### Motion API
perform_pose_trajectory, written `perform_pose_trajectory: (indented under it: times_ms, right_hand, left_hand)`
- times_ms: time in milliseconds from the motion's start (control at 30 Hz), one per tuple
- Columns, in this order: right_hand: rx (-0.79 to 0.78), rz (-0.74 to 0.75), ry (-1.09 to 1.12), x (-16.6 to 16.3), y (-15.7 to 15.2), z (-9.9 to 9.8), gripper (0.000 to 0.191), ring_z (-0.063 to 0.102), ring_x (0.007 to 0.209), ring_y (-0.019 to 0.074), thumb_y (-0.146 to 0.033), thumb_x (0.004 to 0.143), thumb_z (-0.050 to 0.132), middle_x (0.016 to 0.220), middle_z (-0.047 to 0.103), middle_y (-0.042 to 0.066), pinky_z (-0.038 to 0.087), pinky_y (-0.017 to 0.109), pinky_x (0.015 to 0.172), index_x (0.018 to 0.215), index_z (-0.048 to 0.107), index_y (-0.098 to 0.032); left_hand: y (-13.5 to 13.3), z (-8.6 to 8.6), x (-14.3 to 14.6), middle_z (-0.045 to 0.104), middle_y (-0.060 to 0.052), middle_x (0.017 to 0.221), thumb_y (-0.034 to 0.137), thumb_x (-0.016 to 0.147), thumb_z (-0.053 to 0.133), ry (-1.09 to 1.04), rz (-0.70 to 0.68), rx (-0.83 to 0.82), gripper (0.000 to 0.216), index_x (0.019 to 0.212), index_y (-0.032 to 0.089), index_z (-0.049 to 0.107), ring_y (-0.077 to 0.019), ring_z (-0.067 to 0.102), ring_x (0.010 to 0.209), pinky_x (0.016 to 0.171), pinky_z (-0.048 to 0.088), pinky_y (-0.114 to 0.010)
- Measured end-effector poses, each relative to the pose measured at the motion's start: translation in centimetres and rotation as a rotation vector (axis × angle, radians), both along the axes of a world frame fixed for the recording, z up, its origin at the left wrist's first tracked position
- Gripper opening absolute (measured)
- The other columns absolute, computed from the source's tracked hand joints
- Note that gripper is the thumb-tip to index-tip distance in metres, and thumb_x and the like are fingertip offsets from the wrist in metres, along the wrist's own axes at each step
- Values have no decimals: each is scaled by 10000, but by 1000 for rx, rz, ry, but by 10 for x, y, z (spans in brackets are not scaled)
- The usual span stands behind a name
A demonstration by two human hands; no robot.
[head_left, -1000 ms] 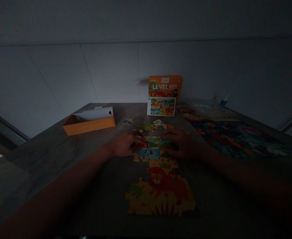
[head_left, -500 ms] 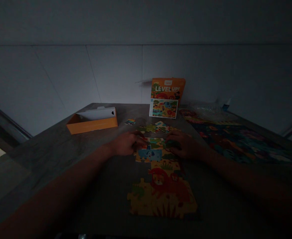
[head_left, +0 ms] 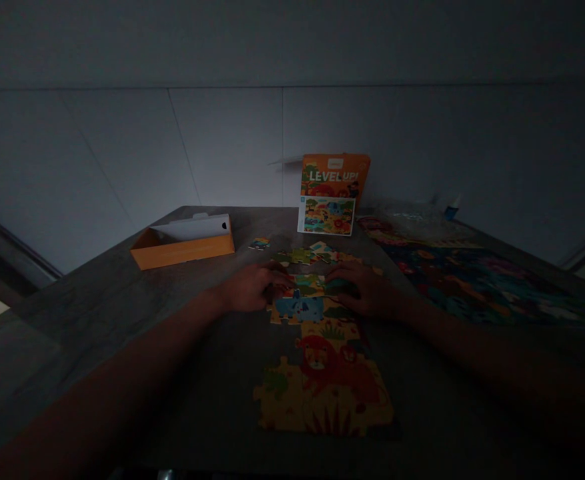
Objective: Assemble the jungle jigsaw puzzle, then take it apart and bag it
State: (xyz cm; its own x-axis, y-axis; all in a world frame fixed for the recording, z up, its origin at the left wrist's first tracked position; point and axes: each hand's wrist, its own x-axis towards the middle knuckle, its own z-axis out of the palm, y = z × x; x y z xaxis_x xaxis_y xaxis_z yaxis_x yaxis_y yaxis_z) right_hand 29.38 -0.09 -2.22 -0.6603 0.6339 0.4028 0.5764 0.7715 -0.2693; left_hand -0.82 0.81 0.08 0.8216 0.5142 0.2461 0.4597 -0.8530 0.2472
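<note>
**Two hands at the upper edge of a half-built animal jigsaw**

Left of centre in the frame, an open orange cardboard box tray with a white inner flap (head_left: 182, 245) lies on the grey stone-look worktop (head_left: 97, 313), well apart from the hands. Just right of it, a single small loose puzzle piece (head_left: 259, 243) lies alone.

The left hand (head_left: 250, 288) comes in from the lower left and rests palm down, its fingers bent onto the left upper edge of the partly assembled colourful cardboard jigsaw (head_left: 322, 373). The picture is too dark to tell whether it pinches a piece or only presses.

The jigsaw lies flat in the lower middle of the frame: a blue elephant just below the fingertips, a red lion under that, yellow ground at the near edge. Above the hands, a cluster of loose green and blue puzzle pieces (head_left: 312, 255) lies scattered. Behind it, an orange puzzle box lid printed "LEVEL UP!" (head_left: 333, 193) stands upright against the pale wall.

The right hand (head_left: 360, 290) enters from the lower right, curled over a dark green piece at the jigsaw's right upper edge; its grip cannot be told either.

At the right of the frame, a large dark finished puzzle picture (head_left: 477, 283) lies flat, with crumpled clear plastic (head_left: 417, 217) beyond it.
</note>
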Motion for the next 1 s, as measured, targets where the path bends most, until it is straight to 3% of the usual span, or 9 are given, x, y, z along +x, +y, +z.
perform_pose_trajectory:
  times_ms: [433,600,1000]
  right_hand:
    - [11,27,-5,-2,-4,5,294,628,1053,296,-222,795,641,1139,662,130,495,481,925,1087,676,-199]
    - [15,32,5,-4,-6,5,289,634,1032,287,-212,785,642,1127,655,129,508,462,906,1072,678,-194]
    - [-14,16,10,-3,-4,2,243,648,1031,271,-268,822,650,1119,667,119,512,450,921,1050,691,-192]
  left_hand:
    - [1,-1,1,670,-108,1229,178,893,571,20,83,-22,285,1143,194,707,-233,655,1092,952,531,-352]
    - [1,-2,1,674,-106,1203,195,898,568,19,79,-30,241,1075,189,732,-241,650,1092,959,530,-371]
    - [0,-3,1,661,-108,1164,208,916,554,17,95,-22,249,1103,195,717,-235,649,1048,938,526,-366]
